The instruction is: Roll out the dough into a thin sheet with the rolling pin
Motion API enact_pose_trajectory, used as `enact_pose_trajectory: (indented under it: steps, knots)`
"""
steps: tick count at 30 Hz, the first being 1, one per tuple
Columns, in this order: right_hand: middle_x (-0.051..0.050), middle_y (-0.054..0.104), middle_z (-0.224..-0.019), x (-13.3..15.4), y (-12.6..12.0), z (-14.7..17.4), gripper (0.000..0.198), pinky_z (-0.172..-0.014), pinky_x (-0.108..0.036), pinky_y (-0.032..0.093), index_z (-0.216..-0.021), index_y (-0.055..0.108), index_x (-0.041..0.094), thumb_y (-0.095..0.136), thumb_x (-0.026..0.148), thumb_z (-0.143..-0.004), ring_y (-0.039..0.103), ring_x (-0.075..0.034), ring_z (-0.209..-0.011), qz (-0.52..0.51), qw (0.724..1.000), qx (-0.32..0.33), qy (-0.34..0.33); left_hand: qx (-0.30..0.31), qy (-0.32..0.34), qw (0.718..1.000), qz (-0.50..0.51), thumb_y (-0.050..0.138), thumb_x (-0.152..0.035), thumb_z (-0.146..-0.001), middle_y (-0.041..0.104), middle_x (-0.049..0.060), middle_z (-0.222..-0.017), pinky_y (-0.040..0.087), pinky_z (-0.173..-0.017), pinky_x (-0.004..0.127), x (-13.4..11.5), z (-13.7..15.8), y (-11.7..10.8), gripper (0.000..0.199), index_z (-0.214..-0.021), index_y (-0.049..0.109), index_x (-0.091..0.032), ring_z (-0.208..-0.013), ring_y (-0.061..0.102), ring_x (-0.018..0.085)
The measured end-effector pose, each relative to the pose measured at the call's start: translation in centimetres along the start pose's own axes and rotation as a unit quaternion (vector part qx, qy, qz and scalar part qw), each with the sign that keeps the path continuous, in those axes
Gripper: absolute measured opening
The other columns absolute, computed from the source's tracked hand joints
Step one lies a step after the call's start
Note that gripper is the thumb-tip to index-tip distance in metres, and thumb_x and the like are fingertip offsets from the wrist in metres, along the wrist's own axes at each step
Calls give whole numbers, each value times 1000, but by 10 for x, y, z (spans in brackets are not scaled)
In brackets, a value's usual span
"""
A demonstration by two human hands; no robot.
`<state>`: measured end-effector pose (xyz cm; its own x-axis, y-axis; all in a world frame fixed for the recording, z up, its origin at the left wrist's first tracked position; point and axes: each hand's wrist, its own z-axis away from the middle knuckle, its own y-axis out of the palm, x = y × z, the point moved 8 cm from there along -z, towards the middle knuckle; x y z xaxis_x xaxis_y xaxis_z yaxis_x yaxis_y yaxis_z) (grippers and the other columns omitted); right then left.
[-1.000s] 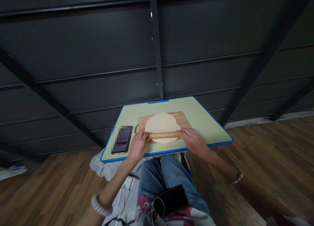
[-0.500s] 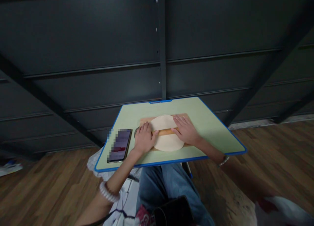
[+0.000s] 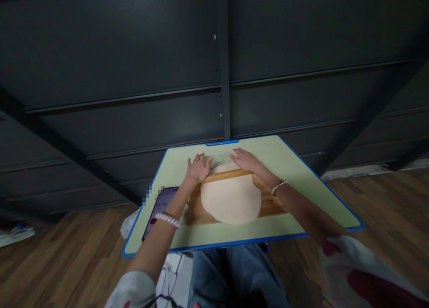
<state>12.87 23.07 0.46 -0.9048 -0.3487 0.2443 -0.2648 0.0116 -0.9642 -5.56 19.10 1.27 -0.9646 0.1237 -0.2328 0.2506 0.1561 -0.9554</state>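
A wooden rolling pin (image 3: 225,175) lies crosswise over the far part of a round, flat sheet of pale dough (image 3: 231,201). Under the dough is a wooden board (image 3: 198,213), whose near corners show. My left hand (image 3: 198,168) rests palm down over the pin's left end, fingers stretched forward and thumb apart. Over the right end lies my right hand (image 3: 247,160), also flat, with its fingers extended past the pin. Both ends of the pin are hidden under the hands and wrists.
A small light-green table (image 3: 268,148) with a blue rim carries the board. A phone (image 3: 157,210) lies left of the board, partly behind my left forearm. Dark panels (image 3: 167,116) stand right behind the table. My legs (image 3: 234,272) are beneath its near edge.
Both hands and the rolling pin have moved forward, from the middle of the dough to its far part. More dough and board now show on the near side. The camera view has shifted slightly.
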Motion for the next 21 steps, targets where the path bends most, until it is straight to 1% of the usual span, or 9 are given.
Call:
enact_pose_trajectory:
  steps: [2,4,6,8,10,12,16,18,21]
  knots:
    - [-15,50,-134,1,-4,-10,51,-103,-32,30,-127,49,9,26,42,-96,43,-22,-125,5,999,-35,-18,-32,8,999,-6,16,-46,-94,47,17,-136,17,-109,53,0,-9,-5,57,-129,44,-10,-131,36,27]
    - [-15,55,-128,5,-11,-14,45,-101,-30,32,-122,53,10,27,37,-97,47,-21,-121,15,996,-74,-39,-45,11,999,-13,18,-42,-94,50,16,-133,18,-109,52,1,-14,-6,52,-126,47,-12,-127,41,26]
    - [-14,58,-123,8,-16,-13,42,-100,-30,33,-117,56,11,27,34,-97,50,-21,-117,23,994,-96,-50,-30,4,999,-18,23,-39,-94,49,15,-134,19,-109,52,4,-16,-2,47,-125,47,-15,-127,41,26]
    - [-14,60,-120,9,-18,-9,41,-99,-30,33,-114,57,11,26,33,-97,52,-21,-114,27,993,-99,-50,-2,-4,1000,-21,28,-36,-91,45,16,-138,19,-109,54,7,-15,4,44,-127,45,-15,-130,37,26]
    - [-15,59,-121,8,-17,-6,42,-99,-30,33,-115,56,11,26,34,-97,51,-21,-115,29,995,-92,-41,16,-19,999,-26,33,-33,-88,43,17,-138,17,-108,57,10,-12,8,44,-126,44,-15,-132,33,27]
    - [-15,56,-125,7,-14,-2,43,-100,-31,32,-119,53,10,27,35,-97,48,-21,-119,28,996,-75,-31,16,-51,998,-33,36,-29,-85,46,19,-135,15,-107,60,15,-6,7,43,-124,46,-14,-132,34,29]
    - [-15,42,-141,4,2,6,49,-106,-36,26,-130,45,10,26,40,-96,34,-22,-131,14,1000,4,-20,13,-115,993,-36,36,-30,-82,49,22,-131,14,-107,63,21,10,3,46,-122,49,-10,-129,36,33]
    - [-13,34,-146,3,7,12,54,-108,-41,22,-135,40,11,23,44,-95,27,-23,-135,4,999,36,-17,22,-120,992,-38,33,-31,-84,43,21,-137,12,-108,62,18,17,2,50,-127,45,-10,-134,29,32]
    - [-10,30,-148,6,8,22,58,-110,-44,18,-138,36,14,20,48,-94,21,-23,-138,1,999,48,-26,46,-117,991,-41,28,-31,-86,30,18,-146,8,-110,58,13,29,2,55,-135,37,-9,-138,18,29]
